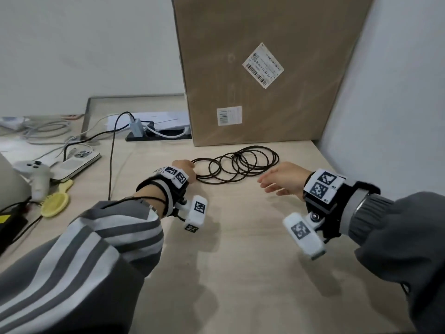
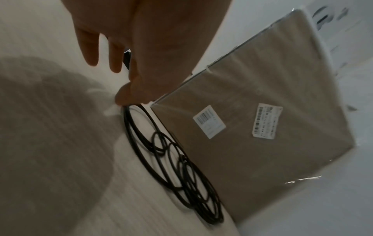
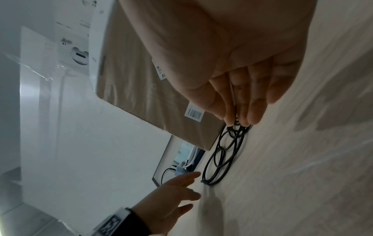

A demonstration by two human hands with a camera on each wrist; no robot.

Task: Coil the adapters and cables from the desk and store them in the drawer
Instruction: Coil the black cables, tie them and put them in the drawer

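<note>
A thin black cable (image 1: 237, 155) lies in several loose loops on the light wooden desk (image 1: 240, 261), just in front of a cardboard box. My left hand (image 1: 184, 166) is at the coil's left end. In the left wrist view its fingers (image 2: 123, 94) point down and one tip touches the outer loop of the cable (image 2: 187, 161). In the right wrist view the left hand (image 3: 173, 190) shows spread fingers beside the cable's end. My right hand (image 1: 281, 178) hovers open by the coil's right side, fingers straight and together (image 3: 252, 108) over the loops (image 3: 222, 148). No drawer is in view.
A tall cardboard box (image 1: 265, 68) stands behind the coil, and a wall (image 1: 397, 92) closes the right side. At back left are a power strip with a charger (image 1: 137, 127) and a black lead (image 1: 112, 160). A phone (image 1: 77, 162), a controller (image 1: 33, 169) and a yellow brush (image 1: 55, 201) lie left.
</note>
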